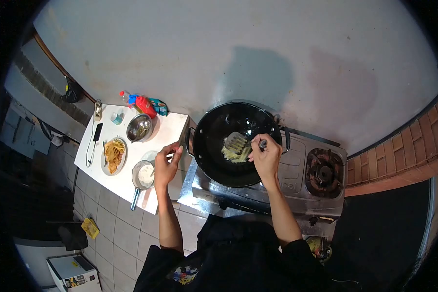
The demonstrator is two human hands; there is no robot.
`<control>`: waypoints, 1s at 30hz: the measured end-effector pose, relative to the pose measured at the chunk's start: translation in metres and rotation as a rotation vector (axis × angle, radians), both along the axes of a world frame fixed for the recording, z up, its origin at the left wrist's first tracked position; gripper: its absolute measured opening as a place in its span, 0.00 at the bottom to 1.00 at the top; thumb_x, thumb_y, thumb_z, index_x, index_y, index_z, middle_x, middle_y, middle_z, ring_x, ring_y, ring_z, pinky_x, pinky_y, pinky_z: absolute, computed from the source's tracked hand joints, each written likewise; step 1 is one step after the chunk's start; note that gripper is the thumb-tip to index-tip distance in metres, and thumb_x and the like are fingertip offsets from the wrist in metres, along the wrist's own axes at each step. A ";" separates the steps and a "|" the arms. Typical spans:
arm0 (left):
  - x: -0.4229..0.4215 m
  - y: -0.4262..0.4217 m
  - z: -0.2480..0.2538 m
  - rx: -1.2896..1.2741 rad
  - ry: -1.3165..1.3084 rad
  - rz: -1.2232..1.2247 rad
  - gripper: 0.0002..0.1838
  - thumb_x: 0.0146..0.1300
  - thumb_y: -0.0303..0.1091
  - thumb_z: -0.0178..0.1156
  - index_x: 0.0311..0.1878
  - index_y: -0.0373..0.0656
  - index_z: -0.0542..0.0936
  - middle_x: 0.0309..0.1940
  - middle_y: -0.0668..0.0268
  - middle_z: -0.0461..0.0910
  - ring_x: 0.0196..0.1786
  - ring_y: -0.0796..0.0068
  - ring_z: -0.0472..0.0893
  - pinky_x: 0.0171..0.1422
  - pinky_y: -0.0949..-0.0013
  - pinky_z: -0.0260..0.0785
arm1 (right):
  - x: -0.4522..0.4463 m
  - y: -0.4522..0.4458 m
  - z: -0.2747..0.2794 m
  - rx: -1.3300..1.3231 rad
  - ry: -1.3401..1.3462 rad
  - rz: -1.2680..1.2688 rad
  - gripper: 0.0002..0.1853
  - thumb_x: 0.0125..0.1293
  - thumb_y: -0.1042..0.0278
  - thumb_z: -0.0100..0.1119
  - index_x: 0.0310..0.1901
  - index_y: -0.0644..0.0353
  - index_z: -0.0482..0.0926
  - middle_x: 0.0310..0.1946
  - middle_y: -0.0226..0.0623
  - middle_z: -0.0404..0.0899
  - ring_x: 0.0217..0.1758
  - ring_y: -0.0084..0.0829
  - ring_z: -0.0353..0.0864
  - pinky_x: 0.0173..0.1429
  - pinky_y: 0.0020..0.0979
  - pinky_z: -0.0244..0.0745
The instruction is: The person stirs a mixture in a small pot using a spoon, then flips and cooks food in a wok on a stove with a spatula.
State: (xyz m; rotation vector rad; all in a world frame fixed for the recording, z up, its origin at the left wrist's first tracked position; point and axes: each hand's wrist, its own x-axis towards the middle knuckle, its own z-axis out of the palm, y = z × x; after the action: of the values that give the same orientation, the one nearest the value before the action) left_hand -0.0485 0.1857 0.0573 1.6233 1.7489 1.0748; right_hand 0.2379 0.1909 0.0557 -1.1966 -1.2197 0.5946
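A black wok (214, 168) with two side handles stands on the stove's left burner. My right hand (267, 155) is closed round the handle of a slotted spatula (236, 139), whose blade is down in the wok. Pale yellow-green pieces of food (235, 155) lie under and around the blade, in what looks like shiny oil. To the left of the wok, my left hand (167, 166) is raised with its fingers bent and apart, holding nothing. Its fingertips are close to the wok's left handle (189, 141); whether they touch it, I cannot tell.
On the white table (124, 163) to the left are a plate of fried food (114, 155), a metal bowl (139, 128), a pan of white mixture (145, 174), a phone (98, 132) and a red bottle (145, 106). A second burner (324, 173) is at the right.
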 end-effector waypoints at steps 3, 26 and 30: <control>0.000 0.002 -0.002 0.007 -0.011 -0.013 0.20 0.65 0.40 0.63 0.53 0.34 0.81 0.40 0.55 0.84 0.45 0.68 0.83 0.46 0.65 0.75 | 0.002 -0.003 -0.003 -0.047 -0.012 0.024 0.02 0.61 0.80 0.59 0.33 0.69 0.76 0.22 0.38 0.78 0.18 0.26 0.81 0.19 0.25 0.73; 0.010 0.023 -0.021 0.056 0.024 -0.008 0.13 0.64 0.32 0.64 0.46 0.32 0.83 0.38 0.49 0.85 0.41 0.64 0.86 0.46 0.66 0.74 | 0.027 -0.017 -0.013 -0.163 0.182 -0.069 0.09 0.72 0.74 0.51 0.35 0.72 0.74 0.26 0.39 0.79 0.20 0.26 0.82 0.22 0.26 0.79; 0.010 0.024 -0.021 0.054 0.037 0.018 0.12 0.62 0.29 0.64 0.46 0.32 0.83 0.38 0.50 0.85 0.41 0.64 0.86 0.47 0.67 0.74 | 0.020 -0.008 -0.012 -0.107 0.180 -0.050 0.09 0.72 0.73 0.51 0.36 0.72 0.75 0.28 0.40 0.79 0.20 0.27 0.82 0.22 0.27 0.79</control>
State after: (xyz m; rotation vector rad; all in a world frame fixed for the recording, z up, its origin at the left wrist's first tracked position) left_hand -0.0388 0.2100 0.0359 1.6734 1.7756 1.1157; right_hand 0.2580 0.1824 0.0440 -1.2309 -1.0137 0.7219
